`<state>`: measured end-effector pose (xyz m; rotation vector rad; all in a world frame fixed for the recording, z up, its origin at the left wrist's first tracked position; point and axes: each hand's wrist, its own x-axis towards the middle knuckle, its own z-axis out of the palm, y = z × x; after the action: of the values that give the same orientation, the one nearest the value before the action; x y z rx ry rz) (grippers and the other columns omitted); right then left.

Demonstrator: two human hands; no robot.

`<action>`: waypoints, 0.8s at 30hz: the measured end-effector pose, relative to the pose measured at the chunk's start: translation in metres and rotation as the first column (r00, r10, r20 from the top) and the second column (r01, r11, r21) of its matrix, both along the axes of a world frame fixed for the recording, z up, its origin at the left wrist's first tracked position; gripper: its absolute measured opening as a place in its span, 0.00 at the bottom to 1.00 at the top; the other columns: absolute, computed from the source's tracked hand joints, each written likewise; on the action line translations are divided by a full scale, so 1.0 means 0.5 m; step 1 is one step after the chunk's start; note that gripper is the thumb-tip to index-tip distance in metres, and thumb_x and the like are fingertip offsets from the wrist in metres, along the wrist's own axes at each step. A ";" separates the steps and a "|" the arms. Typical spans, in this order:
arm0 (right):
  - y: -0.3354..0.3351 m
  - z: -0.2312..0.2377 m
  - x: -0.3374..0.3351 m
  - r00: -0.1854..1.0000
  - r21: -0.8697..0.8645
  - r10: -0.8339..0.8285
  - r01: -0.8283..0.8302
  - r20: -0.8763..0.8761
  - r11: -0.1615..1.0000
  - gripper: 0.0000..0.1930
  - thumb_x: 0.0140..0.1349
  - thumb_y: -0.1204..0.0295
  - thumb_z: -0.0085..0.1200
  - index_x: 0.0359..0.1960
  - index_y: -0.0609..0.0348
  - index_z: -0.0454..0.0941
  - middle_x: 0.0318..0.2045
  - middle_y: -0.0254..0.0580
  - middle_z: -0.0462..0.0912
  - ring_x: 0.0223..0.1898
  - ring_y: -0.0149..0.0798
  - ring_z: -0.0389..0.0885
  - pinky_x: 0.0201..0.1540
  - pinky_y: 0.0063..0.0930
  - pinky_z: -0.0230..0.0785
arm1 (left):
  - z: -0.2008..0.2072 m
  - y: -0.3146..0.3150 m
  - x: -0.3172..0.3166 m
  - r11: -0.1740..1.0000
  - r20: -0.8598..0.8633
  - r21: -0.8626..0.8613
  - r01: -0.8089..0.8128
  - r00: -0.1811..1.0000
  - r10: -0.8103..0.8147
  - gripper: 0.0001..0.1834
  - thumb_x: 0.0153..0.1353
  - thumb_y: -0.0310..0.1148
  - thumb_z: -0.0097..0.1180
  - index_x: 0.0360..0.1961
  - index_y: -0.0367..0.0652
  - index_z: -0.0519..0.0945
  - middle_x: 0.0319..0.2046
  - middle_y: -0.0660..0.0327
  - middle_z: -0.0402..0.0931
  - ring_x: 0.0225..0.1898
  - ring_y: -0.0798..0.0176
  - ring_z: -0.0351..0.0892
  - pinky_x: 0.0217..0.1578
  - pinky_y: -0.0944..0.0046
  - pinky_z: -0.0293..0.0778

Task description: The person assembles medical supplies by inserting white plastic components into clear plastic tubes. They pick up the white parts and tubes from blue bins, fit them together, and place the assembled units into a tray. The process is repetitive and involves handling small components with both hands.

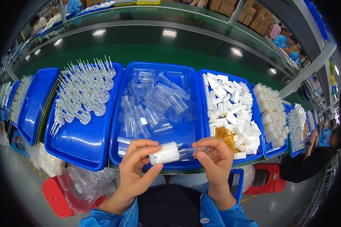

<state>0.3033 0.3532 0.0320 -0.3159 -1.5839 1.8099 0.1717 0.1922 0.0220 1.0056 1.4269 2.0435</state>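
My left hand (135, 167) grips a short white plastic cylinder (164, 153) lying sideways. My right hand (215, 159) pinches a clear plastic tube (191, 152) whose end meets the cylinder's tip. Both are held just above the near rim of the middle blue tray (189, 72), which is filled with several clear tubes (155, 100).
A left blue tray (81, 145) holds white pronged pieces (85, 90). A right blue tray (256, 113) holds white caps (227, 98) and yellow rubber bands (225, 134). Further trays line both sides. Red stools (62, 196) and plastic bags sit below. A green conveyor (159, 51) runs behind; people work at far right.
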 end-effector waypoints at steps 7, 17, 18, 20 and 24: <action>-0.007 0.005 0.000 0.998 0.055 -0.031 0.027 0.062 0.998 0.12 0.58 0.81 0.58 0.43 0.72 0.75 0.42 0.52 0.79 0.38 0.33 0.80 0.42 0.24 0.75 | 0.000 0.003 0.000 1.000 -0.008 -0.001 0.010 1.000 -0.010 0.20 0.57 0.14 0.58 0.52 0.28 0.75 0.54 0.50 0.65 0.54 0.53 0.77 0.53 0.61 0.78; -0.025 -0.010 -0.007 0.995 0.103 -0.098 0.100 -0.029 0.990 0.11 0.59 0.86 0.57 0.44 0.73 0.75 0.44 0.52 0.79 0.39 0.32 0.79 0.44 0.23 0.73 | -0.006 0.005 0.005 0.995 -0.102 -0.101 0.000 0.995 -0.010 0.18 0.57 0.15 0.57 0.49 0.34 0.80 0.53 0.52 0.66 0.49 0.61 0.78 0.47 0.67 0.79; -0.024 -0.011 -0.006 0.995 0.105 -0.095 0.097 -0.025 0.990 0.11 0.59 0.86 0.57 0.44 0.73 0.75 0.44 0.52 0.79 0.39 0.31 0.79 0.45 0.23 0.73 | -0.008 0.005 0.005 0.995 -0.104 -0.100 -0.003 0.995 -0.008 0.18 0.57 0.15 0.57 0.49 0.35 0.81 0.53 0.52 0.66 0.48 0.61 0.78 0.46 0.66 0.79; -0.023 -0.013 -0.005 0.996 0.112 -0.091 0.092 -0.015 0.989 0.11 0.59 0.85 0.56 0.45 0.72 0.75 0.44 0.51 0.79 0.39 0.31 0.79 0.45 0.23 0.73 | -0.010 0.005 0.006 0.995 -0.107 -0.098 -0.007 0.994 -0.004 0.17 0.57 0.16 0.57 0.49 0.35 0.81 0.53 0.53 0.67 0.47 0.61 0.79 0.46 0.66 0.79; -0.017 -0.015 -0.004 0.996 0.108 -0.067 0.061 0.056 0.992 0.12 0.60 0.84 0.56 0.46 0.72 0.75 0.44 0.49 0.79 0.39 0.31 0.80 0.45 0.22 0.73 | -0.010 0.000 0.003 0.990 -0.206 -0.142 -0.007 0.978 -0.023 0.14 0.57 0.15 0.57 0.45 0.32 0.81 0.55 0.51 0.65 0.52 0.58 0.76 0.50 0.64 0.75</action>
<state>0.3013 0.3449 0.0245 -0.3697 -1.6855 1.6752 0.1731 0.1923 0.0171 1.1891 1.6448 1.8439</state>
